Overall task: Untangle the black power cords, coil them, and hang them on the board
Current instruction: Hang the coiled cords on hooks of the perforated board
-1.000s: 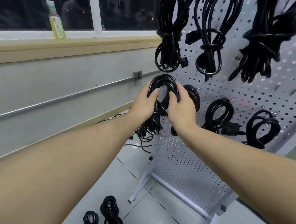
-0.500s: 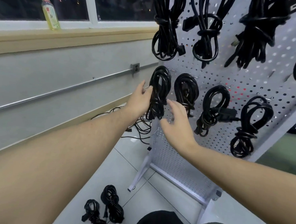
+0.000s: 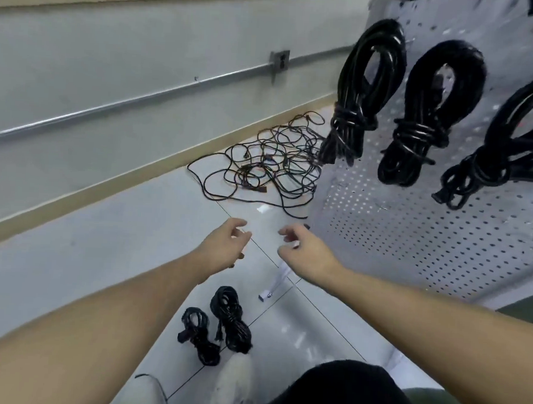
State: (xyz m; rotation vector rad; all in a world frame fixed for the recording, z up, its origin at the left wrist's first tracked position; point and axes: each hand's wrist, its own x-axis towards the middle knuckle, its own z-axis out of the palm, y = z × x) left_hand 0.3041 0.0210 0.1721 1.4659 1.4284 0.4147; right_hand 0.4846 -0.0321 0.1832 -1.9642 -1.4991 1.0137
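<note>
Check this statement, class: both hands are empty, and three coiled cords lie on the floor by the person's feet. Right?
Not quite. The head view shows two coiled cords on the floor by the feet, not three. The left hand and right hand are indeed empty.

We have one view only: head cam, wide-angle, pitched forward and down. It looks over both forearms to the left hand (image 3: 226, 246) and right hand (image 3: 303, 250), which sit mid-frame at arm's reach. Floor (image 3: 118, 240) fills the lower left, the wall (image 3: 111, 70) runs across the top, and the pegboard (image 3: 411, 240) stands close on the right, cropped at the edge. No second view, so no overlap.
</note>
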